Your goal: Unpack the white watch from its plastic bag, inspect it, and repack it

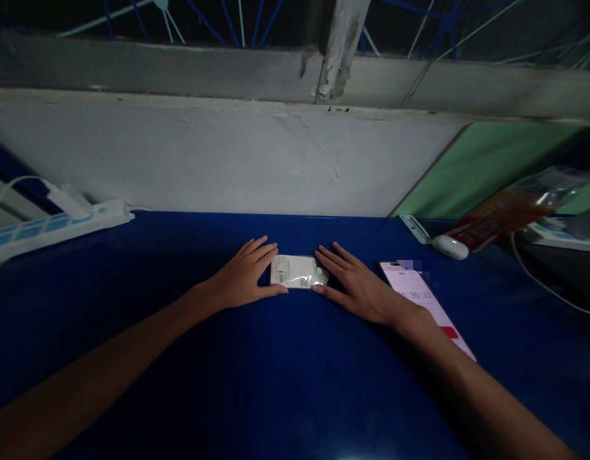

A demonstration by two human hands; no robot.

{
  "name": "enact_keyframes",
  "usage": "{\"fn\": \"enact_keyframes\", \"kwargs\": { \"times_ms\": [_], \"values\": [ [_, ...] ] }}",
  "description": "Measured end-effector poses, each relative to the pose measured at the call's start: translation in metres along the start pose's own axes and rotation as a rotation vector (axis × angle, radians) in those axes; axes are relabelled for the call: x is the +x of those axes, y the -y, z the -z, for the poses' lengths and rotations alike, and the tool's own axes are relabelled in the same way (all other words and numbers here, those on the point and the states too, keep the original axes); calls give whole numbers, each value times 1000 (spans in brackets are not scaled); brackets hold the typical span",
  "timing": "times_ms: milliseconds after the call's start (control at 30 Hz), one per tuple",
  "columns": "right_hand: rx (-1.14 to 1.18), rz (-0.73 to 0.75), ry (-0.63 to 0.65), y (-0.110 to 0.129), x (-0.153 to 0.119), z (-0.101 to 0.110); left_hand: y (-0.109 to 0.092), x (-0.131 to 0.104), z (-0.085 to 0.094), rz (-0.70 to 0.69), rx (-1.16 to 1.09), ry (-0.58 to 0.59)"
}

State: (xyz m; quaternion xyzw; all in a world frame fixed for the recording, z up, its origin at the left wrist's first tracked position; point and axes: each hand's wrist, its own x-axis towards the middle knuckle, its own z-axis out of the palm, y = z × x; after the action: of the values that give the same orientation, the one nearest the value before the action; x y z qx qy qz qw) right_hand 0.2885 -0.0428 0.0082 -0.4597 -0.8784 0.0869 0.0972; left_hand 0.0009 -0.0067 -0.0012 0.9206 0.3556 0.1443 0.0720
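A small white packet in clear shiny wrapping (298,272) lies flat on the blue tabletop (275,370). Small print and a barcode-like mark show on its left part. My left hand (247,273) is at the packet's left end, fingers stretched out and thumb reaching along the near corner. On the opposite end, my right hand (356,281) has its fingers spread, with fingertips and thumb at the packet's right corners. Both hands rest low, close to the table, and neither is wrapped round the packet. The contents of the wrapping cannot be made out.
Right of my right hand lies a phone (426,300) with a lit timer screen, partly behind my forearm. Beyond it are a white rounded case (450,246), a card (415,229) and a red-orange plastic bag (500,211). A power strip (59,227) with a plugged-in charger sits at left.
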Motion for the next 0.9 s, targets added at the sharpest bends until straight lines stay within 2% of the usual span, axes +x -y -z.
{"fn": "enact_keyframes", "kwargs": {
  "times_ms": [167,400,500,667,900],
  "values": [
    [2,-20,-3,5,-1,1,-3,-1,0,23,23,9],
    [8,-53,-190,31,7,-3,-14,-1,1,-15,9,29],
    [44,-73,-262,35,11,-7,-14,1,1,-24,-3,45],
    [188,-73,-253,28,11,-9,-11,3,2,-24,-46,35],
    [224,-72,-199,22,12,-10,-9,2,0,-27,-42,35]
  ]
}}
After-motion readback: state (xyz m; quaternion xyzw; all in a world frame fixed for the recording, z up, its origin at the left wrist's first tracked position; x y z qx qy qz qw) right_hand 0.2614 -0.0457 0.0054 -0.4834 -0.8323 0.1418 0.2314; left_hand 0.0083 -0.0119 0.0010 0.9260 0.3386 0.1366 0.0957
